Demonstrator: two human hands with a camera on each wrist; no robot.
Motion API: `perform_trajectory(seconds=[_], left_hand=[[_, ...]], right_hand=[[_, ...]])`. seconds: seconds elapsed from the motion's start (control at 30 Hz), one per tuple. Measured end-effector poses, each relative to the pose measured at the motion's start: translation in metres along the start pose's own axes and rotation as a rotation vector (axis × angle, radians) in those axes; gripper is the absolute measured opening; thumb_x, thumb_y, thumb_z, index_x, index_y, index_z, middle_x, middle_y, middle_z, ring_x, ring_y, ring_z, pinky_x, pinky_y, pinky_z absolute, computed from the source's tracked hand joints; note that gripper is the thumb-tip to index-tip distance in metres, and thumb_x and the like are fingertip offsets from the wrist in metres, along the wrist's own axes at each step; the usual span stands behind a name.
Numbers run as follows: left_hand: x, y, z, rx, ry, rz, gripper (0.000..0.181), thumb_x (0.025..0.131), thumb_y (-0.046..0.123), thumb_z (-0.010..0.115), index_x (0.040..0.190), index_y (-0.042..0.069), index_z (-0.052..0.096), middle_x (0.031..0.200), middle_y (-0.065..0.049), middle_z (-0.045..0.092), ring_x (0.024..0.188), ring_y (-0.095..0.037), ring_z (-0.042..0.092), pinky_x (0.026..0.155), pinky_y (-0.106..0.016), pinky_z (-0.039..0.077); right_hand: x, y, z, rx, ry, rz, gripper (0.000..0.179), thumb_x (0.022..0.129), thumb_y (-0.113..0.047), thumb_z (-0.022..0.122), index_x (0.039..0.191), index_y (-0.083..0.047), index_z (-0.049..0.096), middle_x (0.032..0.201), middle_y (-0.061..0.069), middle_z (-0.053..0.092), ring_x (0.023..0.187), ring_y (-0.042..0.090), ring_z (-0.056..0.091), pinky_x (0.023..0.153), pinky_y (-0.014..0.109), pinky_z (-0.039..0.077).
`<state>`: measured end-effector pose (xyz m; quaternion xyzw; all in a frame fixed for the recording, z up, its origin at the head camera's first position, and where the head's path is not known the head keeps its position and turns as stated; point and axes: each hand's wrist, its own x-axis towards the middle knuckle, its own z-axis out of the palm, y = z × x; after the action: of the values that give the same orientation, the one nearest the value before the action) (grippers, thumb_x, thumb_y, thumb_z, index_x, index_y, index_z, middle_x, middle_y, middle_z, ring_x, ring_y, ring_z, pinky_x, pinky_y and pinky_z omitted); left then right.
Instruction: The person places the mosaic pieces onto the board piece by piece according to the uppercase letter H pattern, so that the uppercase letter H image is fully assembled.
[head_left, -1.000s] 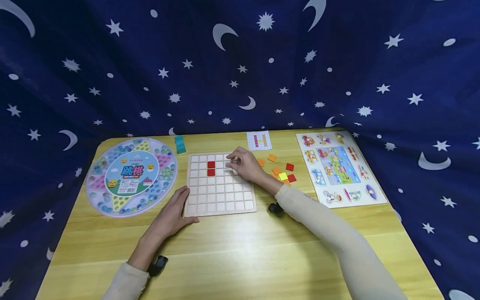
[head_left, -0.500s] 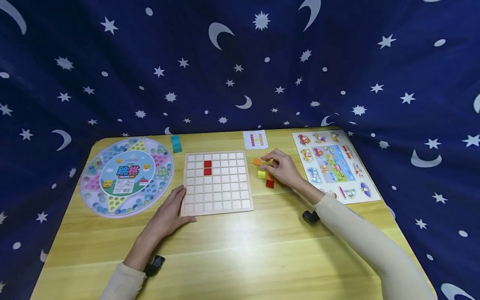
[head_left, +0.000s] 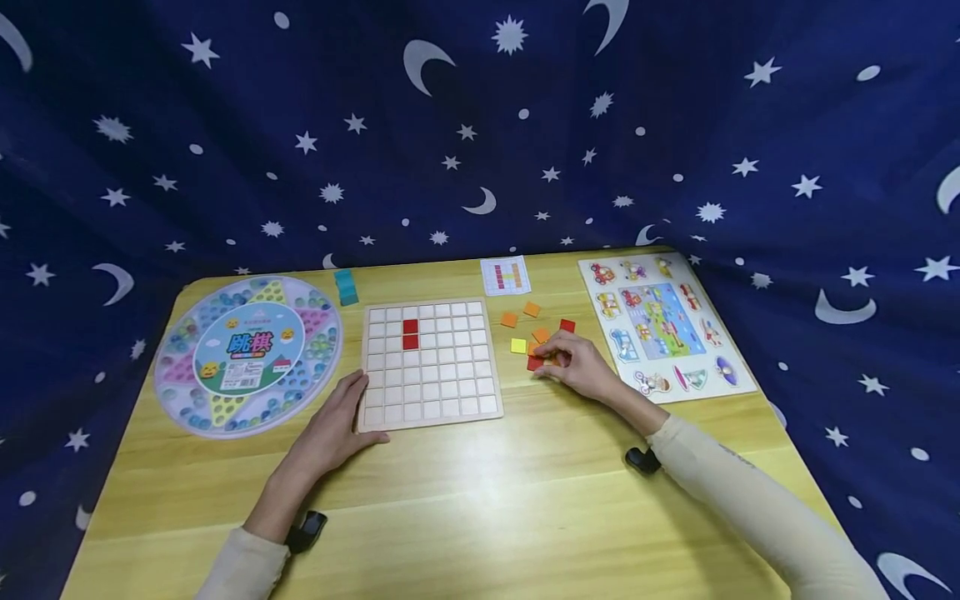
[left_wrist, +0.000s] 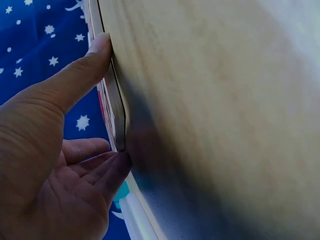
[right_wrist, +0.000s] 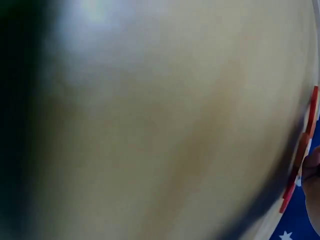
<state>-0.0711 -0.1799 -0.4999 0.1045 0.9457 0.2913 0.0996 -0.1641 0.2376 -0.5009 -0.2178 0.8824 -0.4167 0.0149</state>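
A square wooden grid board (head_left: pixel 441 379) lies mid-table, with two red tiles (head_left: pixel 410 333) set one above the other in its upper part. My left hand (head_left: pixel 333 425) holds the board's near-left corner, thumb along the front edge and fingers against the left side. In the left wrist view that thumb (left_wrist: pixel 95 57) presses the board's thin edge. Right of the board, my right hand (head_left: pixel 585 367) reaches into loose tiles, thumb and fingers pinching around a red tile (head_left: pixel 533 364). Around it lie a yellow tile (head_left: pixel 518 345), several orange tiles (head_left: pixel 509 319) and another red tile (head_left: pixel 567 325).
Behind the board lies a paper card (head_left: pixel 506 276) with a coloured grid pattern. A round Chinese checkers set (head_left: pixel 168 333) is at left, teal pieces (head_left: pixel 346 287) beside it. A picture puzzle board (head_left: pixel 720 367) lies at right. A starry curtain (head_left: pixel 480 125) backs the table.
My right hand has moved from over the grid board to the loose tiles on the right. Some tiles, the yellow one included, have shifted left. My left hand has stayed at the board's corner.
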Motion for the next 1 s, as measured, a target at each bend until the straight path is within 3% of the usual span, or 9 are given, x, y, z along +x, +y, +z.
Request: perform_trajectory(seconds=[0.5, 1.0], left_hand=[[0.0006, -0.0009, -0.0003, 0.005, 0.0, 0.008, 0.103, 0.077, 0.037, 0.083, 0.152, -0.004, 0.026, 0.156, -0.024, 0.024, 0.139, -0.044, 0.034, 0.109, -0.056, 0.038], [0.0007, -0.0017, 0.0004, -0.006, 0.003, 0.003, 0.103, 0.076, 0.036, 0.084, 0.152, -0.003, 0.026, 0.157, -0.023, 0.024, 0.14, -0.043, 0.034, 0.109, -0.056, 0.038]], right_hand=[[-0.0015, 0.006, 0.0044, -0.065, -0.028, -0.006, 0.019, 0.08, -0.014, 0.081, 0.098, -0.009, 0.075, 0.084, 0.004, 0.061, 0.063, 0.01, 0.043, 0.056, 0.021, 0.035], [0.0003, 0.0043, 0.0076, -0.133, -0.039, -0.021, 0.025, 0.08, -0.018, 0.082, 0.102, -0.01, 0.074, 0.083, 0.003, 0.057, 0.063, 0.01, 0.04, 0.059, 0.024, 0.033]])
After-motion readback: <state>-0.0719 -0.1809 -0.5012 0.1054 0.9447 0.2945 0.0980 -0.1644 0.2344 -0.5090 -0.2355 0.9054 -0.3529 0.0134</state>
